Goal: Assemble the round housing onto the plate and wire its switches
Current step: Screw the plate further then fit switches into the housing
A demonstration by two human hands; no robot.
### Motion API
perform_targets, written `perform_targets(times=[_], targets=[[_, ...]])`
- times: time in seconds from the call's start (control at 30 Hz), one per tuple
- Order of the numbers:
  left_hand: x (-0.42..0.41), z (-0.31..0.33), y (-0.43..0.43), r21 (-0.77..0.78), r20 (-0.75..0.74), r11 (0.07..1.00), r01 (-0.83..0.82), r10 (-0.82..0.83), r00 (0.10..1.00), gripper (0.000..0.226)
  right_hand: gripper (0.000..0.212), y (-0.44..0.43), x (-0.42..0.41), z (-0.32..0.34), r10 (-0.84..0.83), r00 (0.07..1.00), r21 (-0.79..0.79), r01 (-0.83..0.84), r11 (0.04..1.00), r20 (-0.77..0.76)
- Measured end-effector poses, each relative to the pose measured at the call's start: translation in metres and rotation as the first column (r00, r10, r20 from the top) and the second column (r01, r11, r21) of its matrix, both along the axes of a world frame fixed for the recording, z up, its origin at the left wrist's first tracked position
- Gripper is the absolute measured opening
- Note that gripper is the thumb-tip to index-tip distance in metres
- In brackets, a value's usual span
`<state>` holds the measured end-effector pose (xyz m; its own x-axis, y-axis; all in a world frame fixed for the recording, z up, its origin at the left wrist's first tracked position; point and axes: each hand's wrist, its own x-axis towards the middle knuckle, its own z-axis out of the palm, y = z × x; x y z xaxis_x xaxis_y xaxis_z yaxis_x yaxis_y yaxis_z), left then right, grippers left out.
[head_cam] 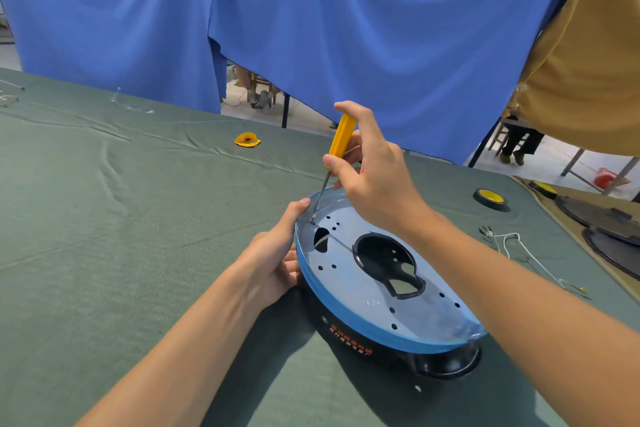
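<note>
A round metal plate (pixel 367 288) with a blue rim lies on top of the black round housing (pixel 446 362) on the green table. Through the plate's big cut-out the black inside of the housing shows. My right hand (pixel 374 173) grips a yellow-handled screwdriver (pixel 341 139), whose tip stands on a screw (pixel 313 217) near the plate's far left rim. My left hand (pixel 277 256) holds the assembly's left edge, thumb on the rim beside the screw.
A roll of black tape with a yellow core (pixel 491 198) and a white wire with terminals (pixel 519 246) lie to the right. More black housings (pixel 602 218) sit at the far right. A small yellow piece (pixel 247 140) lies farther back. Blue curtains hang behind the table.
</note>
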<state>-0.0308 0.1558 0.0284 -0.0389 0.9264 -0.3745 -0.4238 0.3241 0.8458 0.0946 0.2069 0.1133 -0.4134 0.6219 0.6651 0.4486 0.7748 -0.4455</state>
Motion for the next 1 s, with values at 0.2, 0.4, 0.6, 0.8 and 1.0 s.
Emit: perform_targets(times=[0.2, 0.4, 0.6, 0.8, 1.0], targets=[[0.0002, 0.0005, -0.0006, 0.019, 0.009, 1.0, 0.002, -0.002, 1.0, 0.065, 0.056, -0.0002, -0.0002, -0.0012, 0.01, 0.999, -0.001, -0.01, 1.0, 0.047], [-0.0007, -0.0011, -0.0007, 0.019, 0.018, 1.0, -0.004, 0.003, 1.0, 0.057, 0.055, 0.0001, 0.0009, 0.0044, 0.045, 0.995, -0.035, -0.041, 0.999, 0.094], [-0.0012, -0.0011, -0.0016, 0.017, 0.024, 1.0, -0.008, 0.007, 1.0, 0.061, 0.055, -0.0029, -0.0022, 0.0047, 0.053, 0.994, -0.008, -0.052, 0.999, 0.1], [0.0, 0.0011, -0.0024, 0.015, 0.022, 1.0, -0.015, 0.015, 1.0, 0.054, 0.055, -0.0019, -0.0026, 0.0026, 0.058, 0.992, -0.003, -0.058, 0.998, 0.11], [0.0004, 0.0009, -0.0024, 0.011, 0.016, 0.999, -0.032, 0.032, 0.999, 0.05, 0.051, -0.0002, -0.001, 0.006, 0.055, 0.988, -0.004, -0.055, 0.998, 0.144]])
